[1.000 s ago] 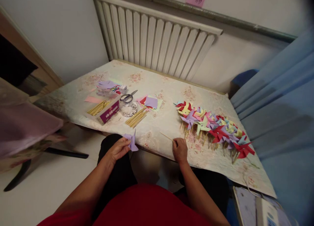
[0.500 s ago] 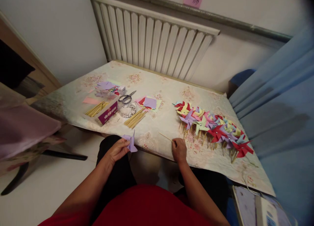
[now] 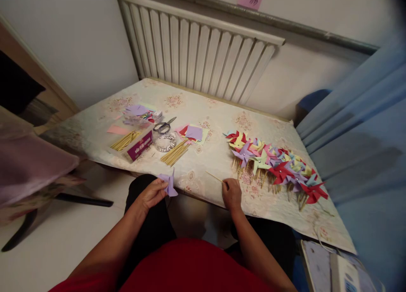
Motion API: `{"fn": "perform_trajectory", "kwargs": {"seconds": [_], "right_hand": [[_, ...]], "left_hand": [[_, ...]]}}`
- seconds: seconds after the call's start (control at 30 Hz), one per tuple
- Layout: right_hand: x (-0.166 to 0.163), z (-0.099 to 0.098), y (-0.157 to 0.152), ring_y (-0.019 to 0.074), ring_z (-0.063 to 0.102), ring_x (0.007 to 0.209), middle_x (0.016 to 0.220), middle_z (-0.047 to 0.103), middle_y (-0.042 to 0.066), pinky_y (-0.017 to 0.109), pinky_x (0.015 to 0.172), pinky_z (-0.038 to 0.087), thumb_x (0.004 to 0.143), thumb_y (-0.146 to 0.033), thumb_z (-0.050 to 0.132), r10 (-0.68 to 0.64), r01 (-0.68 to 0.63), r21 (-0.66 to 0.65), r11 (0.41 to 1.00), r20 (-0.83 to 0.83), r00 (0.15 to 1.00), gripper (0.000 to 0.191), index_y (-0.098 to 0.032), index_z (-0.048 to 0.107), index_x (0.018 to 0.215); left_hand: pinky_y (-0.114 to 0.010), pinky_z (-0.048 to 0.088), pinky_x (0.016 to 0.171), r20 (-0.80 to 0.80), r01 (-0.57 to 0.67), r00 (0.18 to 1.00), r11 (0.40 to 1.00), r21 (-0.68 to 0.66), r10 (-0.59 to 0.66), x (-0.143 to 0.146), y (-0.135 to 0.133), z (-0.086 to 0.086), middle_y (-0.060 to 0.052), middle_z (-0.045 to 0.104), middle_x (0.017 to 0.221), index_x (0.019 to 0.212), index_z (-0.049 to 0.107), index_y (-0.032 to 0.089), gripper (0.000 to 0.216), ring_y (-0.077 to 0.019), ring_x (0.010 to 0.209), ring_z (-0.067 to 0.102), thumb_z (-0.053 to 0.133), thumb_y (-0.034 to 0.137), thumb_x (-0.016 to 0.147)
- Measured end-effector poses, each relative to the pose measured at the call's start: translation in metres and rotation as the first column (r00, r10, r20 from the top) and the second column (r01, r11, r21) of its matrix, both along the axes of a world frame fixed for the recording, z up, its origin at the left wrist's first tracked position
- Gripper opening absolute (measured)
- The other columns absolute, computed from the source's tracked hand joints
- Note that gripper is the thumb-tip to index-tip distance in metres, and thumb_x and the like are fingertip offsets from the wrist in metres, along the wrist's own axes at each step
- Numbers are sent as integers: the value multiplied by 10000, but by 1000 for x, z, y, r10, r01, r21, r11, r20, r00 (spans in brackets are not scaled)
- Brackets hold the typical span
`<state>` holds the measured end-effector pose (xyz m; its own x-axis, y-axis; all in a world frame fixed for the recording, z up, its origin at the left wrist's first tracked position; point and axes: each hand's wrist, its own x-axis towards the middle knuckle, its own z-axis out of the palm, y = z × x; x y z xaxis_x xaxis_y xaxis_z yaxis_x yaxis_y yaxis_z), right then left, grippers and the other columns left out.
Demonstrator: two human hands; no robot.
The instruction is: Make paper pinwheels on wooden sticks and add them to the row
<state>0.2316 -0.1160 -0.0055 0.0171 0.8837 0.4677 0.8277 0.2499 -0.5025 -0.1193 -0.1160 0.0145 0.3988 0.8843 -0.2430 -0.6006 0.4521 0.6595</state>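
Between the fingers of my left hand (image 3: pixel 154 193) is a purple paper pinwheel (image 3: pixel 171 185), held just off the table's front edge. My right hand (image 3: pixel 231 194) rests at that edge, closed around a thin wooden stick (image 3: pixel 214 176) that points left toward the pinwheel. A gap separates stick and pinwheel. A bundle of wooden sticks (image 3: pixel 174 152) lies beyond my left hand. Behind it are coloured paper squares (image 3: pixel 193 133) and a round clear container of silvery beads or pins (image 3: pixel 165 143). Finished-looking pinwheels on sticks (image 3: pixel 281 171) lie in rows to the right of my right hand.
Scissors (image 3: pixel 164 125) lie behind the round container. To the left stands a purple-fronted box (image 3: pixel 139 147) with more sticks. Further back is a clear tray (image 3: pixel 138 118) with paper pieces. A radiator (image 3: pixel 203 42) borders the table's far side; a blue curtain (image 3: pixel 358 127) hangs right.
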Motion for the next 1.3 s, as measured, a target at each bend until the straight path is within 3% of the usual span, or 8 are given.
{"fn": "perform_trajectory", "kwargs": {"seconds": [0.87, 1.03, 1.3], "right_hand": [[-2, 0, 2, 222, 493, 864, 839, 609, 60, 347, 806, 385, 889, -194, 499, -19, 20, -12, 1000, 49, 999, 124, -201, 610, 835], [-19, 6, 14, 236, 468, 866, 848, 604, 75, 357, 796, 352, 859, -168, 540, -67, 72, -14, 997, 232, 970, 90, -187, 629, 863], [-64, -1, 47, 239, 455, 852, 843, 575, 80, 347, 762, 361, 893, -106, 460, 121, -110, -56, 992, 280, 952, 185, -207, 608, 845]], "left_hand": [[-259, 570, 695, 6, -3, 1000, 1000, 4, 3, 1, -1, 4, -90, 740, 765, 874, 714, 88, 206, -173, 668, 702, 793, 143, 692], [-256, 564, 695, 14, -2, 1000, 1000, -5, 2, 1, -1, 3, -90, 741, 770, 880, 718, 89, 238, -170, 668, 699, 815, 161, 674], [-240, 550, 705, -1, -23, 1000, 1000, 5, 23, 1, -2, 3, -72, 741, 794, 896, 719, 114, 264, -166, 696, 699, 823, 173, 661]]}}
